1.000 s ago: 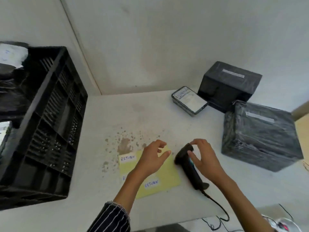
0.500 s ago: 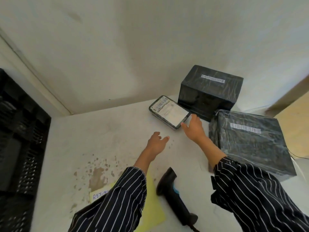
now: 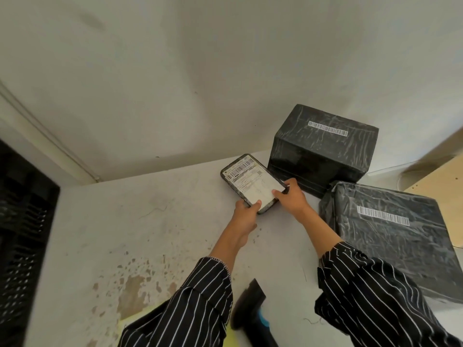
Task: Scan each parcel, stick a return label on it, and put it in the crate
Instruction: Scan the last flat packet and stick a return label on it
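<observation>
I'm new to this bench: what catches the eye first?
The left hand and right hand grip a small flat parcel with a white label at the table's far side. Two bigger black-wrapped boxes with barcode strips sit to its right. A black scanner lies on the near side.

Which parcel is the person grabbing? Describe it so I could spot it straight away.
Start at the white table, where two big black boxes stand at the far right. Just left of them lies the flat parcel, its near end gripped by the left hand and the right hand. Unlike the boxes, it is thin, and a white label covers nearly its whole top.
</observation>
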A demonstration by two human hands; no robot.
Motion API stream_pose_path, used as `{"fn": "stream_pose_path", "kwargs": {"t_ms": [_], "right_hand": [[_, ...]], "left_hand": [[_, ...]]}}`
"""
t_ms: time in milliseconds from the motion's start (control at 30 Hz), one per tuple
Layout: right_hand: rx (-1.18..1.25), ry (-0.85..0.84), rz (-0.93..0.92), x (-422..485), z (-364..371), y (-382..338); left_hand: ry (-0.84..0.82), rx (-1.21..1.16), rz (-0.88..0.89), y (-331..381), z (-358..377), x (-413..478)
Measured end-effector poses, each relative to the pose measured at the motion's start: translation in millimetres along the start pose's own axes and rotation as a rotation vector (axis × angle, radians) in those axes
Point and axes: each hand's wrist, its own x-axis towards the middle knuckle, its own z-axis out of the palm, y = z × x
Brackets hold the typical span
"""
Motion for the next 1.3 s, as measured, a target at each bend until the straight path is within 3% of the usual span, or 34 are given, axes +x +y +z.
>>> {"fn": "stream_pose_path", "kwargs": {"t_ms": [200,467,567,700,833,967,1200,1300], "right_hand": [[0.465,-0.084,0.090,-52,13,-2],[0.646,-0.123,0.052,-163,60,-6],[0.665,-0.149,0.025,-202,76,-6],[0.434,-0.125,-0.111,-243,83,1],[0.048,0.124,-0.255,-274,83,28],[-0.305,0.145,-0.235,-284,91,75],[-0.448,0.058,-0.014,-275,97,90],[-0.214,0.022,0.038,-275,91,74]], "left_hand": [[0.064,-0.012,0.042,-12,-34,-24],[0.230,0.001,0.131,-36,-101,-96],[0.219,-0.006,0.141,-50,-124,-128],[0.193,-0.021,0.147,-71,-146,-156],[0.226,-0.044,0.159,-79,-163,-167],[0.234,-0.049,0.194,-76,-172,-169],[0.220,-0.035,0.247,-64,-180,-164],[0.204,-0.028,0.258,-59,-182,-159]]}}
